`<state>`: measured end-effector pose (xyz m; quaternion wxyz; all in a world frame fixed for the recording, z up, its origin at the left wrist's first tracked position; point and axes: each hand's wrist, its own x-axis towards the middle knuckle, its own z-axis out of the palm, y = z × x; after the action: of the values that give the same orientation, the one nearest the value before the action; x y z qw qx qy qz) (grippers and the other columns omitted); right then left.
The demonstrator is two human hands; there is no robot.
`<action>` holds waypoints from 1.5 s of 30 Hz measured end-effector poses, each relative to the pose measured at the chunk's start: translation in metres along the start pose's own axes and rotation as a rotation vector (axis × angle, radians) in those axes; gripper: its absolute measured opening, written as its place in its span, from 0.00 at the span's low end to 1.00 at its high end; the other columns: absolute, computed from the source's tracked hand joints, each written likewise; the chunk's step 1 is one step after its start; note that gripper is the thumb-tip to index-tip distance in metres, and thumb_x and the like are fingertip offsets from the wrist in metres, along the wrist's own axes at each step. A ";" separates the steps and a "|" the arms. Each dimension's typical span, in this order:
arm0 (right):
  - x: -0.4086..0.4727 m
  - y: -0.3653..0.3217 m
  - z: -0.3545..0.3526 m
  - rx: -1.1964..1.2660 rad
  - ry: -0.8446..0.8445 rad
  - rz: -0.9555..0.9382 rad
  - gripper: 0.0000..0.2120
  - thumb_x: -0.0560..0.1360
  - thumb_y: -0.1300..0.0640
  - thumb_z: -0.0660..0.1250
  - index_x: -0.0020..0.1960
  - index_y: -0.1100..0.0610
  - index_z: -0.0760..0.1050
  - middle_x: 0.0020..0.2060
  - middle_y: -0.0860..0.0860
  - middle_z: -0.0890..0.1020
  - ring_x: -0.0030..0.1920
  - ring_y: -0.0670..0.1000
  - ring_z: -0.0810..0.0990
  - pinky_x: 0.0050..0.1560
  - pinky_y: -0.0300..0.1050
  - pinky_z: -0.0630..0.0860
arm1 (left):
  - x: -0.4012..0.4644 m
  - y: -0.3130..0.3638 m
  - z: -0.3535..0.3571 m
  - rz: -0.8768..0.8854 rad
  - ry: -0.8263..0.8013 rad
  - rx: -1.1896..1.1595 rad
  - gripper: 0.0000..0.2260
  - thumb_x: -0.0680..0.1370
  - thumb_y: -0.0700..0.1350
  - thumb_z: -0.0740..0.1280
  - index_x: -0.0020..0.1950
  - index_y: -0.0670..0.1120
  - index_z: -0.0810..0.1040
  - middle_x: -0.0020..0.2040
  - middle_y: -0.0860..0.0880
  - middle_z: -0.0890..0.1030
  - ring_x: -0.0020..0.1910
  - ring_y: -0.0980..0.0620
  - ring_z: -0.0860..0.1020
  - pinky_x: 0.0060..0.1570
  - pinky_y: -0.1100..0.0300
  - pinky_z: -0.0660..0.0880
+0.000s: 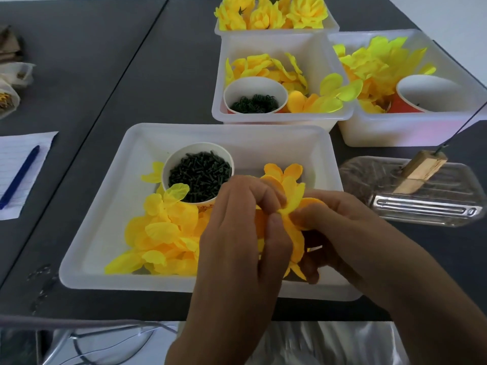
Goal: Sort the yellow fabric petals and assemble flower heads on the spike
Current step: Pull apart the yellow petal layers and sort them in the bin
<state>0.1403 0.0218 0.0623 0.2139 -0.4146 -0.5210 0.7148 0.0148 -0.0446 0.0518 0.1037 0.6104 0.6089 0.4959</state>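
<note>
Head view, one entry. Left hand (245,219) and right hand (340,227), lower centre of the frame: both pinch a cluster of orange-yellow petal layers (292,191), held just above the near right part of the near white tray (110,206). Loose yellow petals (163,233) lie in the lower left of that tray, touching a paper cup of dark green pegs (200,176). The spike (463,125), a thin wire rising from a wooden block (419,172), stands at right on a clear plastic tray (421,206), well apart from the hands. Finished flower heads (271,13) fill the top-centre tub. Handling note, as a judgement: separate one layer at a time with the fingertips, keep the centre holes aligned, and avoid creasing the fabric before threading.
</note>
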 end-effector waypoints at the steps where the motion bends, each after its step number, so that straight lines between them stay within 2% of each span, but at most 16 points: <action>1: -0.002 -0.002 0.001 0.019 0.006 -0.027 0.10 0.74 0.58 0.61 0.41 0.65 0.74 0.29 0.56 0.78 0.28 0.54 0.77 0.26 0.41 0.74 | 0.000 0.000 -0.001 -0.001 0.012 -0.007 0.04 0.77 0.43 0.57 0.47 0.52 0.65 0.46 0.55 0.74 0.45 0.59 0.73 0.41 0.73 0.67; 4: -0.009 -0.002 0.009 -0.181 0.212 -0.250 0.10 0.75 0.54 0.62 0.39 0.60 0.74 0.30 0.55 0.78 0.31 0.54 0.80 0.27 0.42 0.78 | -0.001 -0.001 -0.001 0.013 -0.011 -0.009 0.04 0.80 0.49 0.57 0.49 0.52 0.69 0.49 0.56 0.75 0.50 0.57 0.75 0.45 0.64 0.71; 6: -0.013 0.000 0.017 -0.385 0.381 -0.393 0.10 0.75 0.52 0.63 0.36 0.53 0.73 0.31 0.52 0.78 0.32 0.50 0.78 0.29 0.38 0.78 | 0.000 0.002 0.000 0.018 -0.035 -0.013 0.13 0.80 0.59 0.55 0.50 0.51 0.72 0.50 0.56 0.75 0.51 0.54 0.75 0.46 0.58 0.72; 9: -0.017 0.003 0.025 -0.475 0.503 -0.462 0.07 0.74 0.50 0.63 0.37 0.49 0.72 0.37 0.45 0.80 0.37 0.44 0.79 0.33 0.32 0.76 | 0.002 0.008 -0.001 0.033 0.008 0.089 0.21 0.76 0.66 0.56 0.51 0.51 0.75 0.52 0.56 0.76 0.54 0.55 0.72 0.50 0.60 0.70; 12: -0.017 0.005 0.029 -0.542 0.587 -0.553 0.05 0.72 0.51 0.66 0.38 0.49 0.72 0.34 0.45 0.79 0.36 0.47 0.79 0.31 0.38 0.77 | 0.002 0.010 -0.005 0.002 0.090 0.134 0.14 0.74 0.60 0.62 0.46 0.51 0.76 0.49 0.57 0.77 0.51 0.55 0.71 0.46 0.65 0.68; 16: -0.016 0.007 0.035 -0.541 0.620 -0.619 0.05 0.71 0.52 0.66 0.38 0.49 0.71 0.34 0.44 0.78 0.35 0.45 0.78 0.29 0.30 0.72 | 0.000 0.010 -0.011 -0.031 0.128 0.153 0.06 0.78 0.51 0.64 0.43 0.51 0.75 0.41 0.58 0.77 0.38 0.59 0.73 0.36 0.71 0.69; 18: -0.016 0.006 0.033 -0.517 0.635 -0.592 0.06 0.72 0.52 0.65 0.37 0.48 0.70 0.34 0.44 0.78 0.34 0.45 0.78 0.28 0.33 0.74 | -0.001 0.012 -0.015 -0.084 0.145 -0.006 0.06 0.80 0.49 0.63 0.43 0.51 0.73 0.43 0.60 0.81 0.38 0.62 0.79 0.34 0.73 0.73; 23: -0.014 -0.002 0.014 -0.431 0.671 -0.520 0.08 0.75 0.52 0.62 0.37 0.52 0.71 0.32 0.49 0.79 0.32 0.50 0.80 0.29 0.47 0.80 | -0.004 0.011 -0.020 -0.222 0.172 -0.372 0.07 0.77 0.50 0.64 0.40 0.51 0.72 0.47 0.57 0.84 0.46 0.56 0.84 0.40 0.61 0.81; 27: -0.016 -0.011 0.007 -0.352 0.611 -0.530 0.08 0.75 0.56 0.64 0.37 0.55 0.72 0.30 0.48 0.81 0.31 0.49 0.82 0.27 0.42 0.80 | -0.002 0.009 -0.021 -0.462 0.164 -0.792 0.09 0.74 0.48 0.69 0.35 0.51 0.75 0.44 0.43 0.84 0.45 0.45 0.85 0.40 0.60 0.81; 29: -0.017 -0.014 0.007 -0.312 0.565 -0.529 0.07 0.75 0.58 0.63 0.38 0.56 0.72 0.29 0.46 0.81 0.31 0.47 0.82 0.26 0.37 0.78 | 0.000 0.007 -0.018 -0.511 0.169 -0.861 0.08 0.73 0.46 0.66 0.33 0.50 0.75 0.42 0.41 0.84 0.44 0.43 0.85 0.39 0.60 0.81; 32: -0.017 -0.016 0.009 -0.284 0.532 -0.528 0.05 0.72 0.57 0.62 0.39 0.56 0.71 0.30 0.48 0.80 0.30 0.49 0.81 0.25 0.37 0.77 | 0.000 0.005 -0.012 -0.472 0.189 -0.763 0.08 0.74 0.46 0.63 0.35 0.50 0.74 0.38 0.44 0.83 0.42 0.46 0.85 0.39 0.61 0.80; 34: -0.017 -0.014 0.013 -0.338 0.509 -0.495 0.07 0.75 0.50 0.64 0.40 0.52 0.72 0.33 0.49 0.79 0.30 0.50 0.81 0.25 0.37 0.77 | -0.001 0.004 -0.010 -0.436 0.177 -0.680 0.07 0.74 0.47 0.63 0.36 0.51 0.74 0.37 0.45 0.83 0.40 0.49 0.84 0.40 0.62 0.80; 38: -0.017 -0.011 0.019 -0.381 0.409 -0.406 0.12 0.70 0.37 0.67 0.42 0.45 0.74 0.35 0.45 0.82 0.32 0.46 0.82 0.28 0.37 0.78 | -0.005 0.004 -0.011 -0.378 0.134 -0.507 0.09 0.75 0.53 0.68 0.38 0.52 0.73 0.38 0.49 0.83 0.37 0.55 0.81 0.37 0.61 0.80; 40: -0.016 -0.009 0.021 -0.420 0.461 -0.414 0.12 0.65 0.37 0.64 0.39 0.45 0.74 0.33 0.43 0.82 0.31 0.44 0.82 0.27 0.36 0.77 | -0.005 0.005 -0.012 -0.358 0.114 -0.400 0.09 0.73 0.58 0.66 0.41 0.54 0.74 0.38 0.54 0.83 0.36 0.58 0.80 0.34 0.65 0.77; 43: -0.013 -0.001 0.026 -0.653 0.564 -0.512 0.10 0.72 0.42 0.65 0.38 0.46 0.72 0.28 0.44 0.78 0.34 0.40 0.79 0.32 0.30 0.75 | -0.004 0.006 -0.011 -0.353 0.057 -0.263 0.12 0.68 0.64 0.67 0.46 0.58 0.75 0.41 0.60 0.83 0.40 0.59 0.80 0.36 0.66 0.76; 45: -0.012 0.004 0.033 -0.808 0.585 -0.603 0.09 0.75 0.49 0.66 0.39 0.48 0.70 0.26 0.41 0.73 0.37 0.40 0.77 0.32 0.26 0.70 | -0.003 0.004 -0.011 -0.331 0.063 -0.200 0.11 0.69 0.61 0.69 0.46 0.57 0.78 0.40 0.60 0.82 0.39 0.59 0.80 0.33 0.66 0.75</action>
<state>0.1206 -0.0071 0.0672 0.3681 -0.4767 -0.7666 0.2226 0.0099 -0.0532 0.0593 0.2250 0.4730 0.6514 0.5489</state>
